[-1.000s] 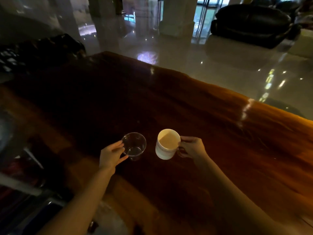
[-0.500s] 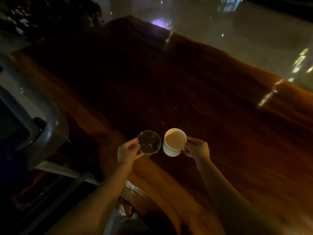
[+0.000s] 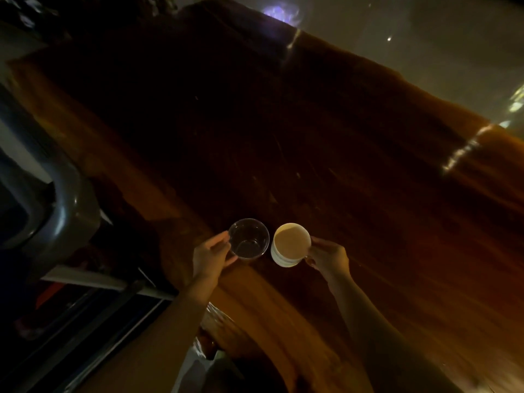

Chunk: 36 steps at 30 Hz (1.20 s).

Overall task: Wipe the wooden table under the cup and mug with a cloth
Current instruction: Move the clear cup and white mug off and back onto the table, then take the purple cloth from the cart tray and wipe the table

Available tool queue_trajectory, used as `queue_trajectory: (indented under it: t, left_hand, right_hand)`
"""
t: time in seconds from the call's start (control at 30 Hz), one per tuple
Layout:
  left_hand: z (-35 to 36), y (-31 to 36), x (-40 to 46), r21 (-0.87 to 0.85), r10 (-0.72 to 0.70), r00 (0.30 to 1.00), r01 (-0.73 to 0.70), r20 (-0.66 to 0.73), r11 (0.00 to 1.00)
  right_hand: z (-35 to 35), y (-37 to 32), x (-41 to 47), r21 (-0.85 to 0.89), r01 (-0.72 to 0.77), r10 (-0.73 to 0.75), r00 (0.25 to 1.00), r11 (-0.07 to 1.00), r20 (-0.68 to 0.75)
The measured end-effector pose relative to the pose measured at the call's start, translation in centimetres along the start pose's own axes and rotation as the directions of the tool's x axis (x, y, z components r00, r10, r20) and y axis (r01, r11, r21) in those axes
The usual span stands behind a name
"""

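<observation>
A clear plastic cup (image 3: 249,239) and a white mug (image 3: 289,245) are side by side over the near part of the dark wooden table (image 3: 354,180). My left hand (image 3: 211,258) grips the cup from its left side. My right hand (image 3: 329,258) holds the mug at its handle on the right. Whether either vessel touches the wood or hangs just above it I cannot tell. No cloth is in view.
A grey curved chair or cart frame (image 3: 65,211) stands close at the left of the table. A crinkled plastic bag (image 3: 204,355) lies at the near table edge below my left arm. Glossy floor (image 3: 425,46) lies beyond the far edge.
The camera has tilted down and the view swung left; the sofa and pillars have left the frame. Both hands keep hold of the cup and mug, now nearer the table's near edge.
</observation>
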<state>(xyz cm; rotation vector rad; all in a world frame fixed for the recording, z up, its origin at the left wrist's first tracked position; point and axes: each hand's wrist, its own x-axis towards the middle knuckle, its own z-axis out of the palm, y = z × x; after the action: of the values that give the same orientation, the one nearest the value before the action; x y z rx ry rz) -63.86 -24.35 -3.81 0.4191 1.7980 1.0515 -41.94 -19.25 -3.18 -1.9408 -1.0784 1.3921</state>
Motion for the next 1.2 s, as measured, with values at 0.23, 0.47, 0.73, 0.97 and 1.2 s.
queue_trajectory:
  t: [0.23,0.47,0.73,0.97,1.2]
  left_hand:
    - [-0.5,-0.3,-0.4,-0.003,0.002,1.0,-0.002,0.0,1.0]
    - [-6.2,2.1,-3.6,0.084,0.141,0.99,-0.139,-0.015,0.987]
    - [-17.7,4.7,-8.2,0.305,0.522,0.831,-0.455,-0.192,0.837]
    - [-32.3,4.4,-9.8,0.732,0.752,0.509,-0.301,-0.418,0.611]
    - [-36.7,1.3,-6.3,0.829,0.296,0.938,-0.018,-0.179,0.559]
  right_hand:
    - [-0.6,0.3,-0.5,-0.022,0.022,-0.021,1.0,1.0,0.015]
    - [0.8,-3.4,-4.2,0.014,0.222,-0.217,0.961,0.975,-0.172]
    - [14.0,-11.5,-12.3,-0.137,0.785,-0.696,0.604,0.605,0.389]
    - [27.8,-17.9,-20.2,-0.057,0.996,-0.727,-0.006,-0.062,0.687]
    - [35.2,-14.9,-21.7,-0.059,0.989,-0.281,0.018,-0.137,0.959]
